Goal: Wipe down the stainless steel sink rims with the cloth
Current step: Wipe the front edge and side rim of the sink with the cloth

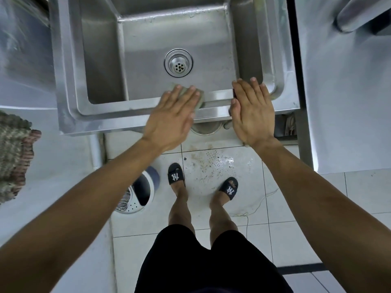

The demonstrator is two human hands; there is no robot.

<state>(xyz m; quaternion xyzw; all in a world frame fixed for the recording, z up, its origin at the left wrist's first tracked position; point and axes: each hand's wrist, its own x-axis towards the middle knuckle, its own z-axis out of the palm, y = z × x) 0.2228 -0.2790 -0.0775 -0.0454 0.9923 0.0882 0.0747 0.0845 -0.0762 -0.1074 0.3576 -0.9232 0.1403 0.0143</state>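
A stainless steel sink fills the upper middle of the head view, its front rim running left to right and a round drain in the basin floor. My left hand lies flat with straight fingers on a pale green cloth, pressing it onto the front rim; only the cloth's far and right edges show past my fingers. My right hand rests flat on the same rim, a short gap to the right of the cloth, fingers straight and reaching over the inner edge.
White counters flank the sink on the left and right. A knitted rag lies at the far left. Below are a tiled floor with a wet patch, a white bucket with a strainer and my sandalled feet.
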